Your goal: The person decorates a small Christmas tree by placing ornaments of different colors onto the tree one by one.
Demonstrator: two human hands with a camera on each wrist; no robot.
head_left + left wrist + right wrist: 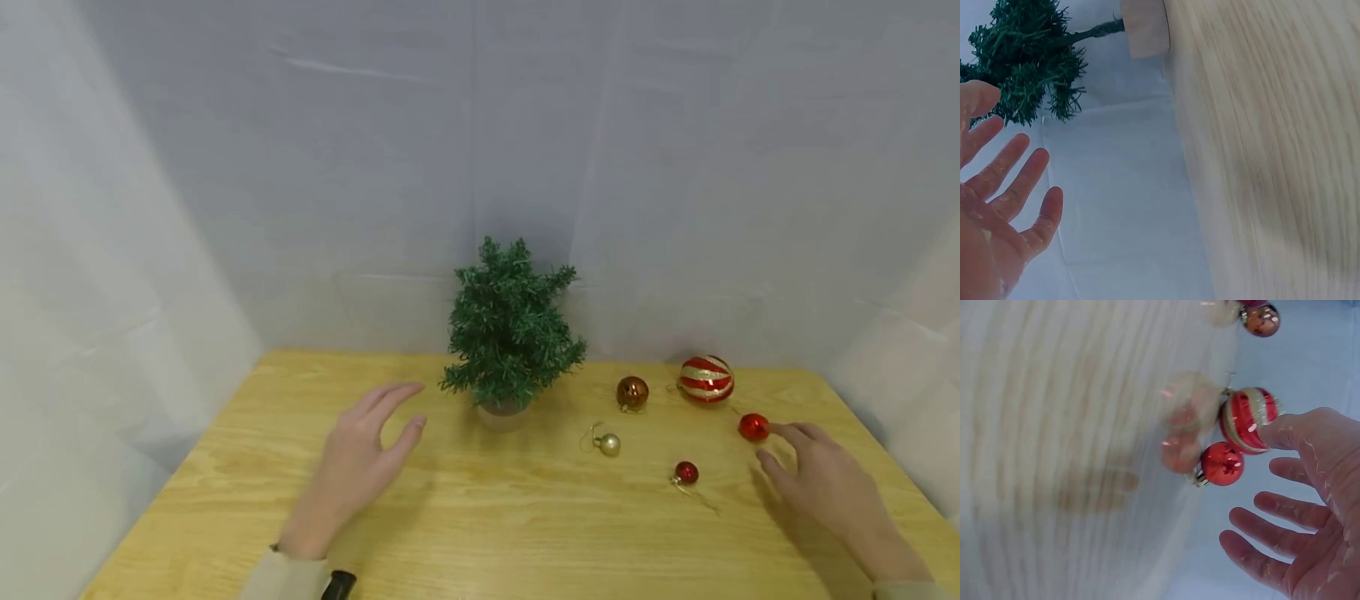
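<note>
two bare hands hover over a wooden table (pixel 225 467) in the head view: left hand (pixel 360 467) loose-fingered and holding nothing near a small artificial christmas tree (pixel 510 333), right hand (pixel 821 479) spread, fingertips just beside a plain red bauble (pixel 753 427). a striped red bauble (pixel 706 378), copper bauble (pixel 632 392), gold bauble (pixel 609 444) and smaller red bauble (pixel 686 472) lie nearby. left wrist view: fingers (pixel 1019 187) straight, tree (pixel 1022 56) beyond. right wrist view: fingers (pixel 1272 550) relaxed beside the red bauble (pixel 1222 464), which looks light, slick and probably fragile, best pinched at its cap.
</note>
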